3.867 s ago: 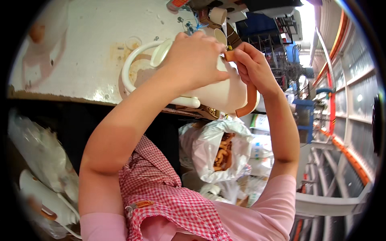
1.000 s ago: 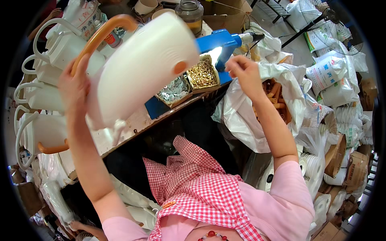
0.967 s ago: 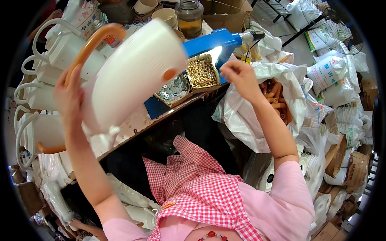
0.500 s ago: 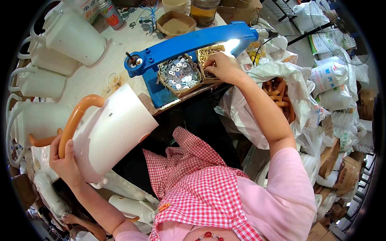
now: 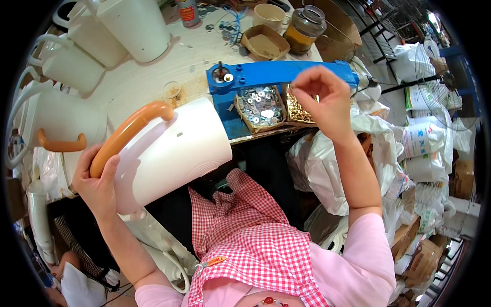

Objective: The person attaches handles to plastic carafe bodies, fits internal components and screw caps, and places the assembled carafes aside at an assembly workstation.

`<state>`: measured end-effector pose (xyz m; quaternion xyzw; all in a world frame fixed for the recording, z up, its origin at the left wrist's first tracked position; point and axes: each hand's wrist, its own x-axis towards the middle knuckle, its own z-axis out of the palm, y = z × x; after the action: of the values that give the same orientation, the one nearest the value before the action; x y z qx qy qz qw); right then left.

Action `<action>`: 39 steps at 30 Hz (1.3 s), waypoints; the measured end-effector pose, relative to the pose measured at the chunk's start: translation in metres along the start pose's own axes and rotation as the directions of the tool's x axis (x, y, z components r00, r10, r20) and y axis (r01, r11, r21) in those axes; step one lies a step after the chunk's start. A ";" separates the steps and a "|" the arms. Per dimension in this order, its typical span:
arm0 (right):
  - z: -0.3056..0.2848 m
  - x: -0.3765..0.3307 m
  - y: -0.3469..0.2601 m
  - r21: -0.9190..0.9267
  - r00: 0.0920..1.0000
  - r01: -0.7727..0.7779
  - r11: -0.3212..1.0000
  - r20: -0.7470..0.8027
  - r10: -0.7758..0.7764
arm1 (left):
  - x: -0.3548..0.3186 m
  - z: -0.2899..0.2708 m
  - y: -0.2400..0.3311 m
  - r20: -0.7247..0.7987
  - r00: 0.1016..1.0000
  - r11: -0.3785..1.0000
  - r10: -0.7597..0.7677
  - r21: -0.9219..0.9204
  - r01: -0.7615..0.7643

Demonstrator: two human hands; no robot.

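Head view: the largest thing before me is the pale worktable (image 5: 153,87), running from the far left to the middle. To the right of it, sacks and packages pile up: crumpled white plastic bags (image 5: 327,163) just beside the table edge, and farther right a white sack with green and red print (image 5: 424,148), with brown cartons (image 5: 414,250) nearer to me.

On my near left I hold a white jug body (image 5: 174,153) tilted on its side, its open mouth turned right toward the blue press. My left hand (image 5: 97,187) is clamped on the lower end of its orange handle (image 5: 128,135), thumb over the top. More white jug bodies (image 5: 66,117) stand upright along the far left of the table, one with an orange handle.

The blue press (image 5: 276,77) lies across the far middle of the table. Just near of its arm sit two small cardboard trays: the left tray (image 5: 260,107) holds silvery washers, the right tray (image 5: 299,110) holds small brass-coloured pieces.

My right hand (image 5: 322,97) hovers over the brass tray, fingertips pinched together; whether a piece sits between them I cannot tell.

Far beyond the press stand an open brown box (image 5: 265,42), a paper cup (image 5: 269,15) and a glass jar (image 5: 304,28) with amber liquid inside.
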<state>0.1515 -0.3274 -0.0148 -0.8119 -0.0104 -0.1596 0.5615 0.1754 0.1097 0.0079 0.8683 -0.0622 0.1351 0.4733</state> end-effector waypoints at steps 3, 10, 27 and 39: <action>0.032 0.041 -0.031 0.047 0.972 0.219 0.975 0.076 -0.222 | -0.002 0.001 0.005 -0.011 1.000 1.000 0.001 0.008 -0.001; 0.067 0.082 -0.048 -0.162 0.865 0.456 0.875 0.314 -0.392 | -0.008 0.000 0.007 -0.003 1.000 0.999 0.002 -0.051 -0.002; 0.067 0.096 -0.071 -0.296 0.769 0.560 0.774 0.533 -0.353 | -0.008 -0.003 0.005 0.020 1.000 0.998 0.021 -0.063 -0.020; 0.072 0.091 -0.082 -0.438 0.742 0.610 0.660 0.608 -0.283 | -0.007 0.001 0.005 0.042 0.999 0.994 0.025 -0.107 -0.020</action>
<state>0.2391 -0.2459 0.0613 -0.9302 -0.3064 -0.0813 0.1850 0.1674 0.1059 0.0096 0.8438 -0.0891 0.1182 0.5158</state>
